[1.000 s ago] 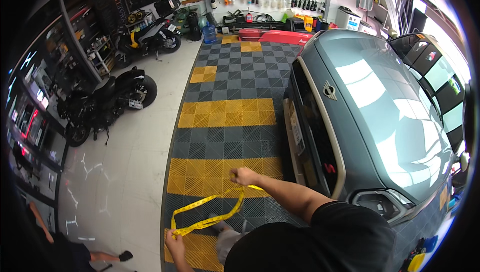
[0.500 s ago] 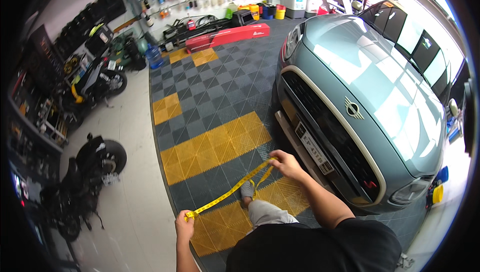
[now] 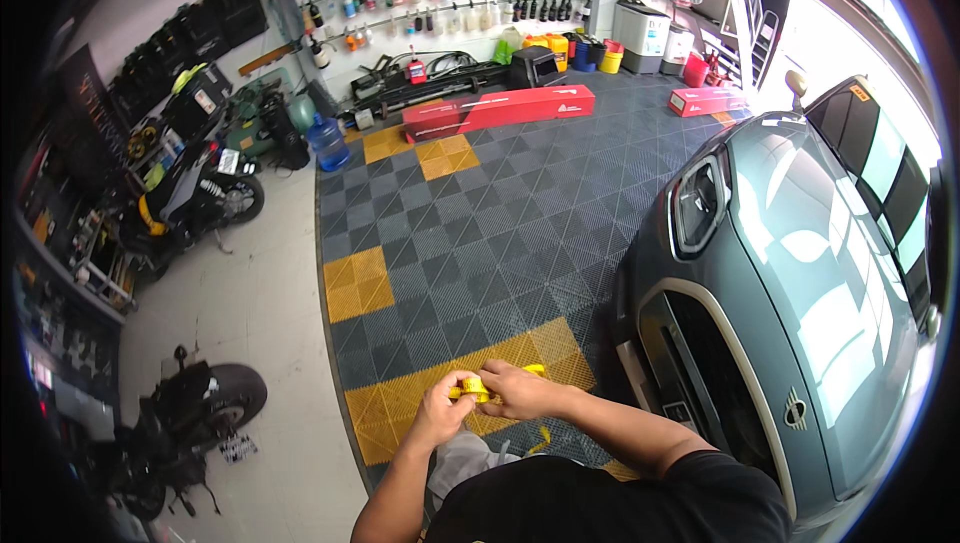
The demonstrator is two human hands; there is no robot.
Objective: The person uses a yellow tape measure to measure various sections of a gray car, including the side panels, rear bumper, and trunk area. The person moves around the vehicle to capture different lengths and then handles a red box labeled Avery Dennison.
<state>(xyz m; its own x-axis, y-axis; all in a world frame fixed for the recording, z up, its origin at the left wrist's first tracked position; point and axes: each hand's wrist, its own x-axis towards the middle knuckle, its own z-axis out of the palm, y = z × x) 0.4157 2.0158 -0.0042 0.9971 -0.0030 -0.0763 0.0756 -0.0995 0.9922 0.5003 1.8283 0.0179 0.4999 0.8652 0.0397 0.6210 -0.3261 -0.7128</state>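
A yellow flexible measuring tape (image 3: 474,389) is bunched between my hands in front of my body. My left hand (image 3: 443,411) is closed on it from the left, thumb and fingers pinching it. Close against it, my right hand (image 3: 518,390) is also closed on the tape, its fingers bent over the near part. One yellow stretch shows beyond the right knuckles, and another piece hangs lower, near my leg. How the tape lies inside the fingers is partly hidden.
A grey-green car (image 3: 790,273) stands close on my right. Two motorcycles, one being a black motorcycle (image 3: 180,423), are at left. Across the tiled floor lie a long red box (image 3: 500,111) and a blue water jug (image 3: 327,143). Shelves of bottles line the back wall.
My hands have come together from wide apart, and the tape stretched between them is now bunched up. The view has shifted, with the car farther to the right.
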